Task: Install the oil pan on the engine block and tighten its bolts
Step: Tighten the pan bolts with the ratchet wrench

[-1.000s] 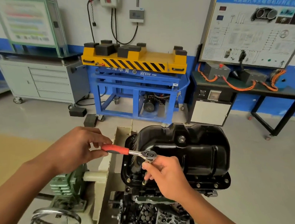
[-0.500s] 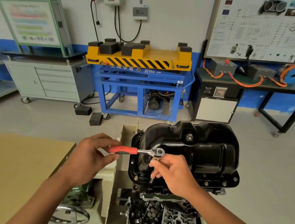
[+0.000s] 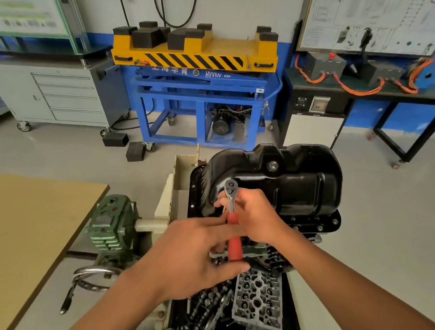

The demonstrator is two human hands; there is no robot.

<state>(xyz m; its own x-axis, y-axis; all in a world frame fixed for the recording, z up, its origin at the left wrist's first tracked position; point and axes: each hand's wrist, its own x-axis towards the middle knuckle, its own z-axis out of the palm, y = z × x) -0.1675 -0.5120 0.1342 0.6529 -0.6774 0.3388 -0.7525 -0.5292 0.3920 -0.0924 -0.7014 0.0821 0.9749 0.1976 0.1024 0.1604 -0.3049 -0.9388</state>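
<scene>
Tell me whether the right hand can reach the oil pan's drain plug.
Probably yes: the drain plug sits exposed on the oil pan just beyond the right hand, nothing between. That hand grips the ratchet, though, so must release first.

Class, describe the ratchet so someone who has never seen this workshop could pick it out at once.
Find the glossy black oil pan in the lower middle, in front of the blue and yellow lift. At its left edge the left hand and right hand hold a ratchet. It alone has a red handle and round silver head.
</scene>
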